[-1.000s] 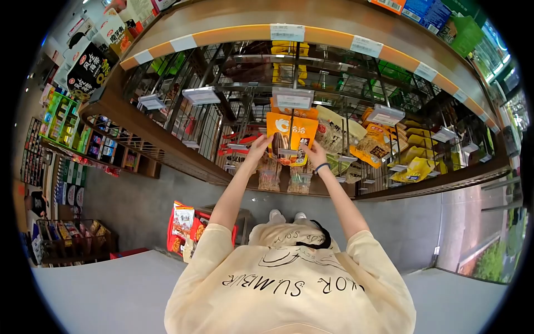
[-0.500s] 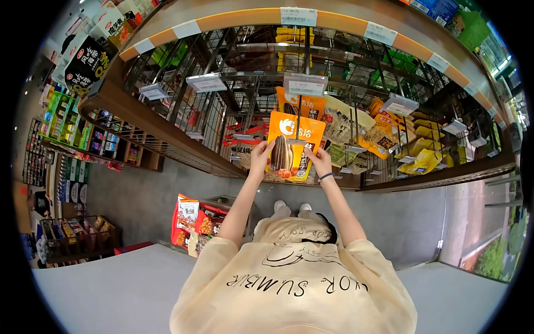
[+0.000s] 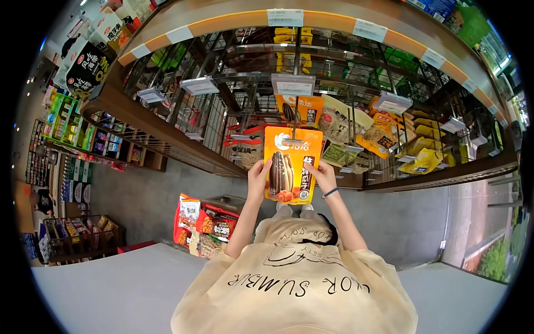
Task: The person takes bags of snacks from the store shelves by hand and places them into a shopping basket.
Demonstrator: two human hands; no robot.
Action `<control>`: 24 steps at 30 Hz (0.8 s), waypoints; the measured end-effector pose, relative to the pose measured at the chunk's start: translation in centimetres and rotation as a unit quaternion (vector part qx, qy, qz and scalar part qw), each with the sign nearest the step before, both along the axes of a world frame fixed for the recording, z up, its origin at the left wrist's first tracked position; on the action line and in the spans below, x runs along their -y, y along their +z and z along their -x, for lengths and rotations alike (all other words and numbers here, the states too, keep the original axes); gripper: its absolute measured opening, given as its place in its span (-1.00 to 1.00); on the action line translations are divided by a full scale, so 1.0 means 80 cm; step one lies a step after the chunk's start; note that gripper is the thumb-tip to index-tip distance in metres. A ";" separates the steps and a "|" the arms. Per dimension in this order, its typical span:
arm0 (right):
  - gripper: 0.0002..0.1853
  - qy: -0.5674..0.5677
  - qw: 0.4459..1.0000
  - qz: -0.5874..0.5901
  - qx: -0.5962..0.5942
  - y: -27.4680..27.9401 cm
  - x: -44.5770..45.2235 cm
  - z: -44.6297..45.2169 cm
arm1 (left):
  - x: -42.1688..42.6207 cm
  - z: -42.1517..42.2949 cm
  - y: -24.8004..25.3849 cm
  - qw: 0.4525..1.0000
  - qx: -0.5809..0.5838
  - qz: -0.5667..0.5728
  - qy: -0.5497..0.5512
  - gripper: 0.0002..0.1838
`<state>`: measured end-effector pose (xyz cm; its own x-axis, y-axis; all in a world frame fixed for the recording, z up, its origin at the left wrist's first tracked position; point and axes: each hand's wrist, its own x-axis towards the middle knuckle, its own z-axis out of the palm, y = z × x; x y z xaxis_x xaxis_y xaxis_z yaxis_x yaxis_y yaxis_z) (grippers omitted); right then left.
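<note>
Between my two hands is an orange bag of sunflower seeds [image 3: 290, 167], upright, with large striped seeds pictured on its front. My left hand [image 3: 259, 177] grips its left edge, thumb on the front. On the right edge, my right hand [image 3: 322, 177] pinches it the same way, with a dark band at the wrist. The bag's top edge overlaps the tip of a metal display hook [image 3: 296, 139]; I cannot tell whether it still hangs there. Just behind it hangs another orange bag [image 3: 307, 110] of similar look.
Pale snack bags [image 3: 339, 119] and yellow bags [image 3: 425, 160] hang to the right on the wire rack. Price tags [image 3: 293, 85] stick out on the hooks. Red snack packets [image 3: 216, 221] lie in a container at lower left. A brown shelf edge [image 3: 172, 147] curves around the rack.
Both hands have drawn the orange bag down and towards me, away from the bag behind it. More of the hook above it shows. The grip stays on both sides.
</note>
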<state>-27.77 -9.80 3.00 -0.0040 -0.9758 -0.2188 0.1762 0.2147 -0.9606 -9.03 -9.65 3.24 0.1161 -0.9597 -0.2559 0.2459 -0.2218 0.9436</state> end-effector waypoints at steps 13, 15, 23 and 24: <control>-0.81 0.024 1.000 0.006 0.014 0.018 -0.014 0.006 | -0.023 0.006 0.014 0.999 -0.024 0.003 0.027 -0.87; -0.84 0.033 0.999 0.016 0.020 0.023 -0.012 0.007 | -0.025 0.006 0.012 0.999 -0.018 0.004 0.030 -0.87; -0.80 0.086 0.996 0.001 0.035 0.014 -0.014 0.015 | -0.048 0.013 0.002 0.998 -0.015 -0.002 0.066 -0.86; -0.80 0.090 0.996 -0.003 0.020 0.012 -0.017 0.015 | -0.053 0.014 0.001 0.998 -0.011 -0.008 0.065 -0.85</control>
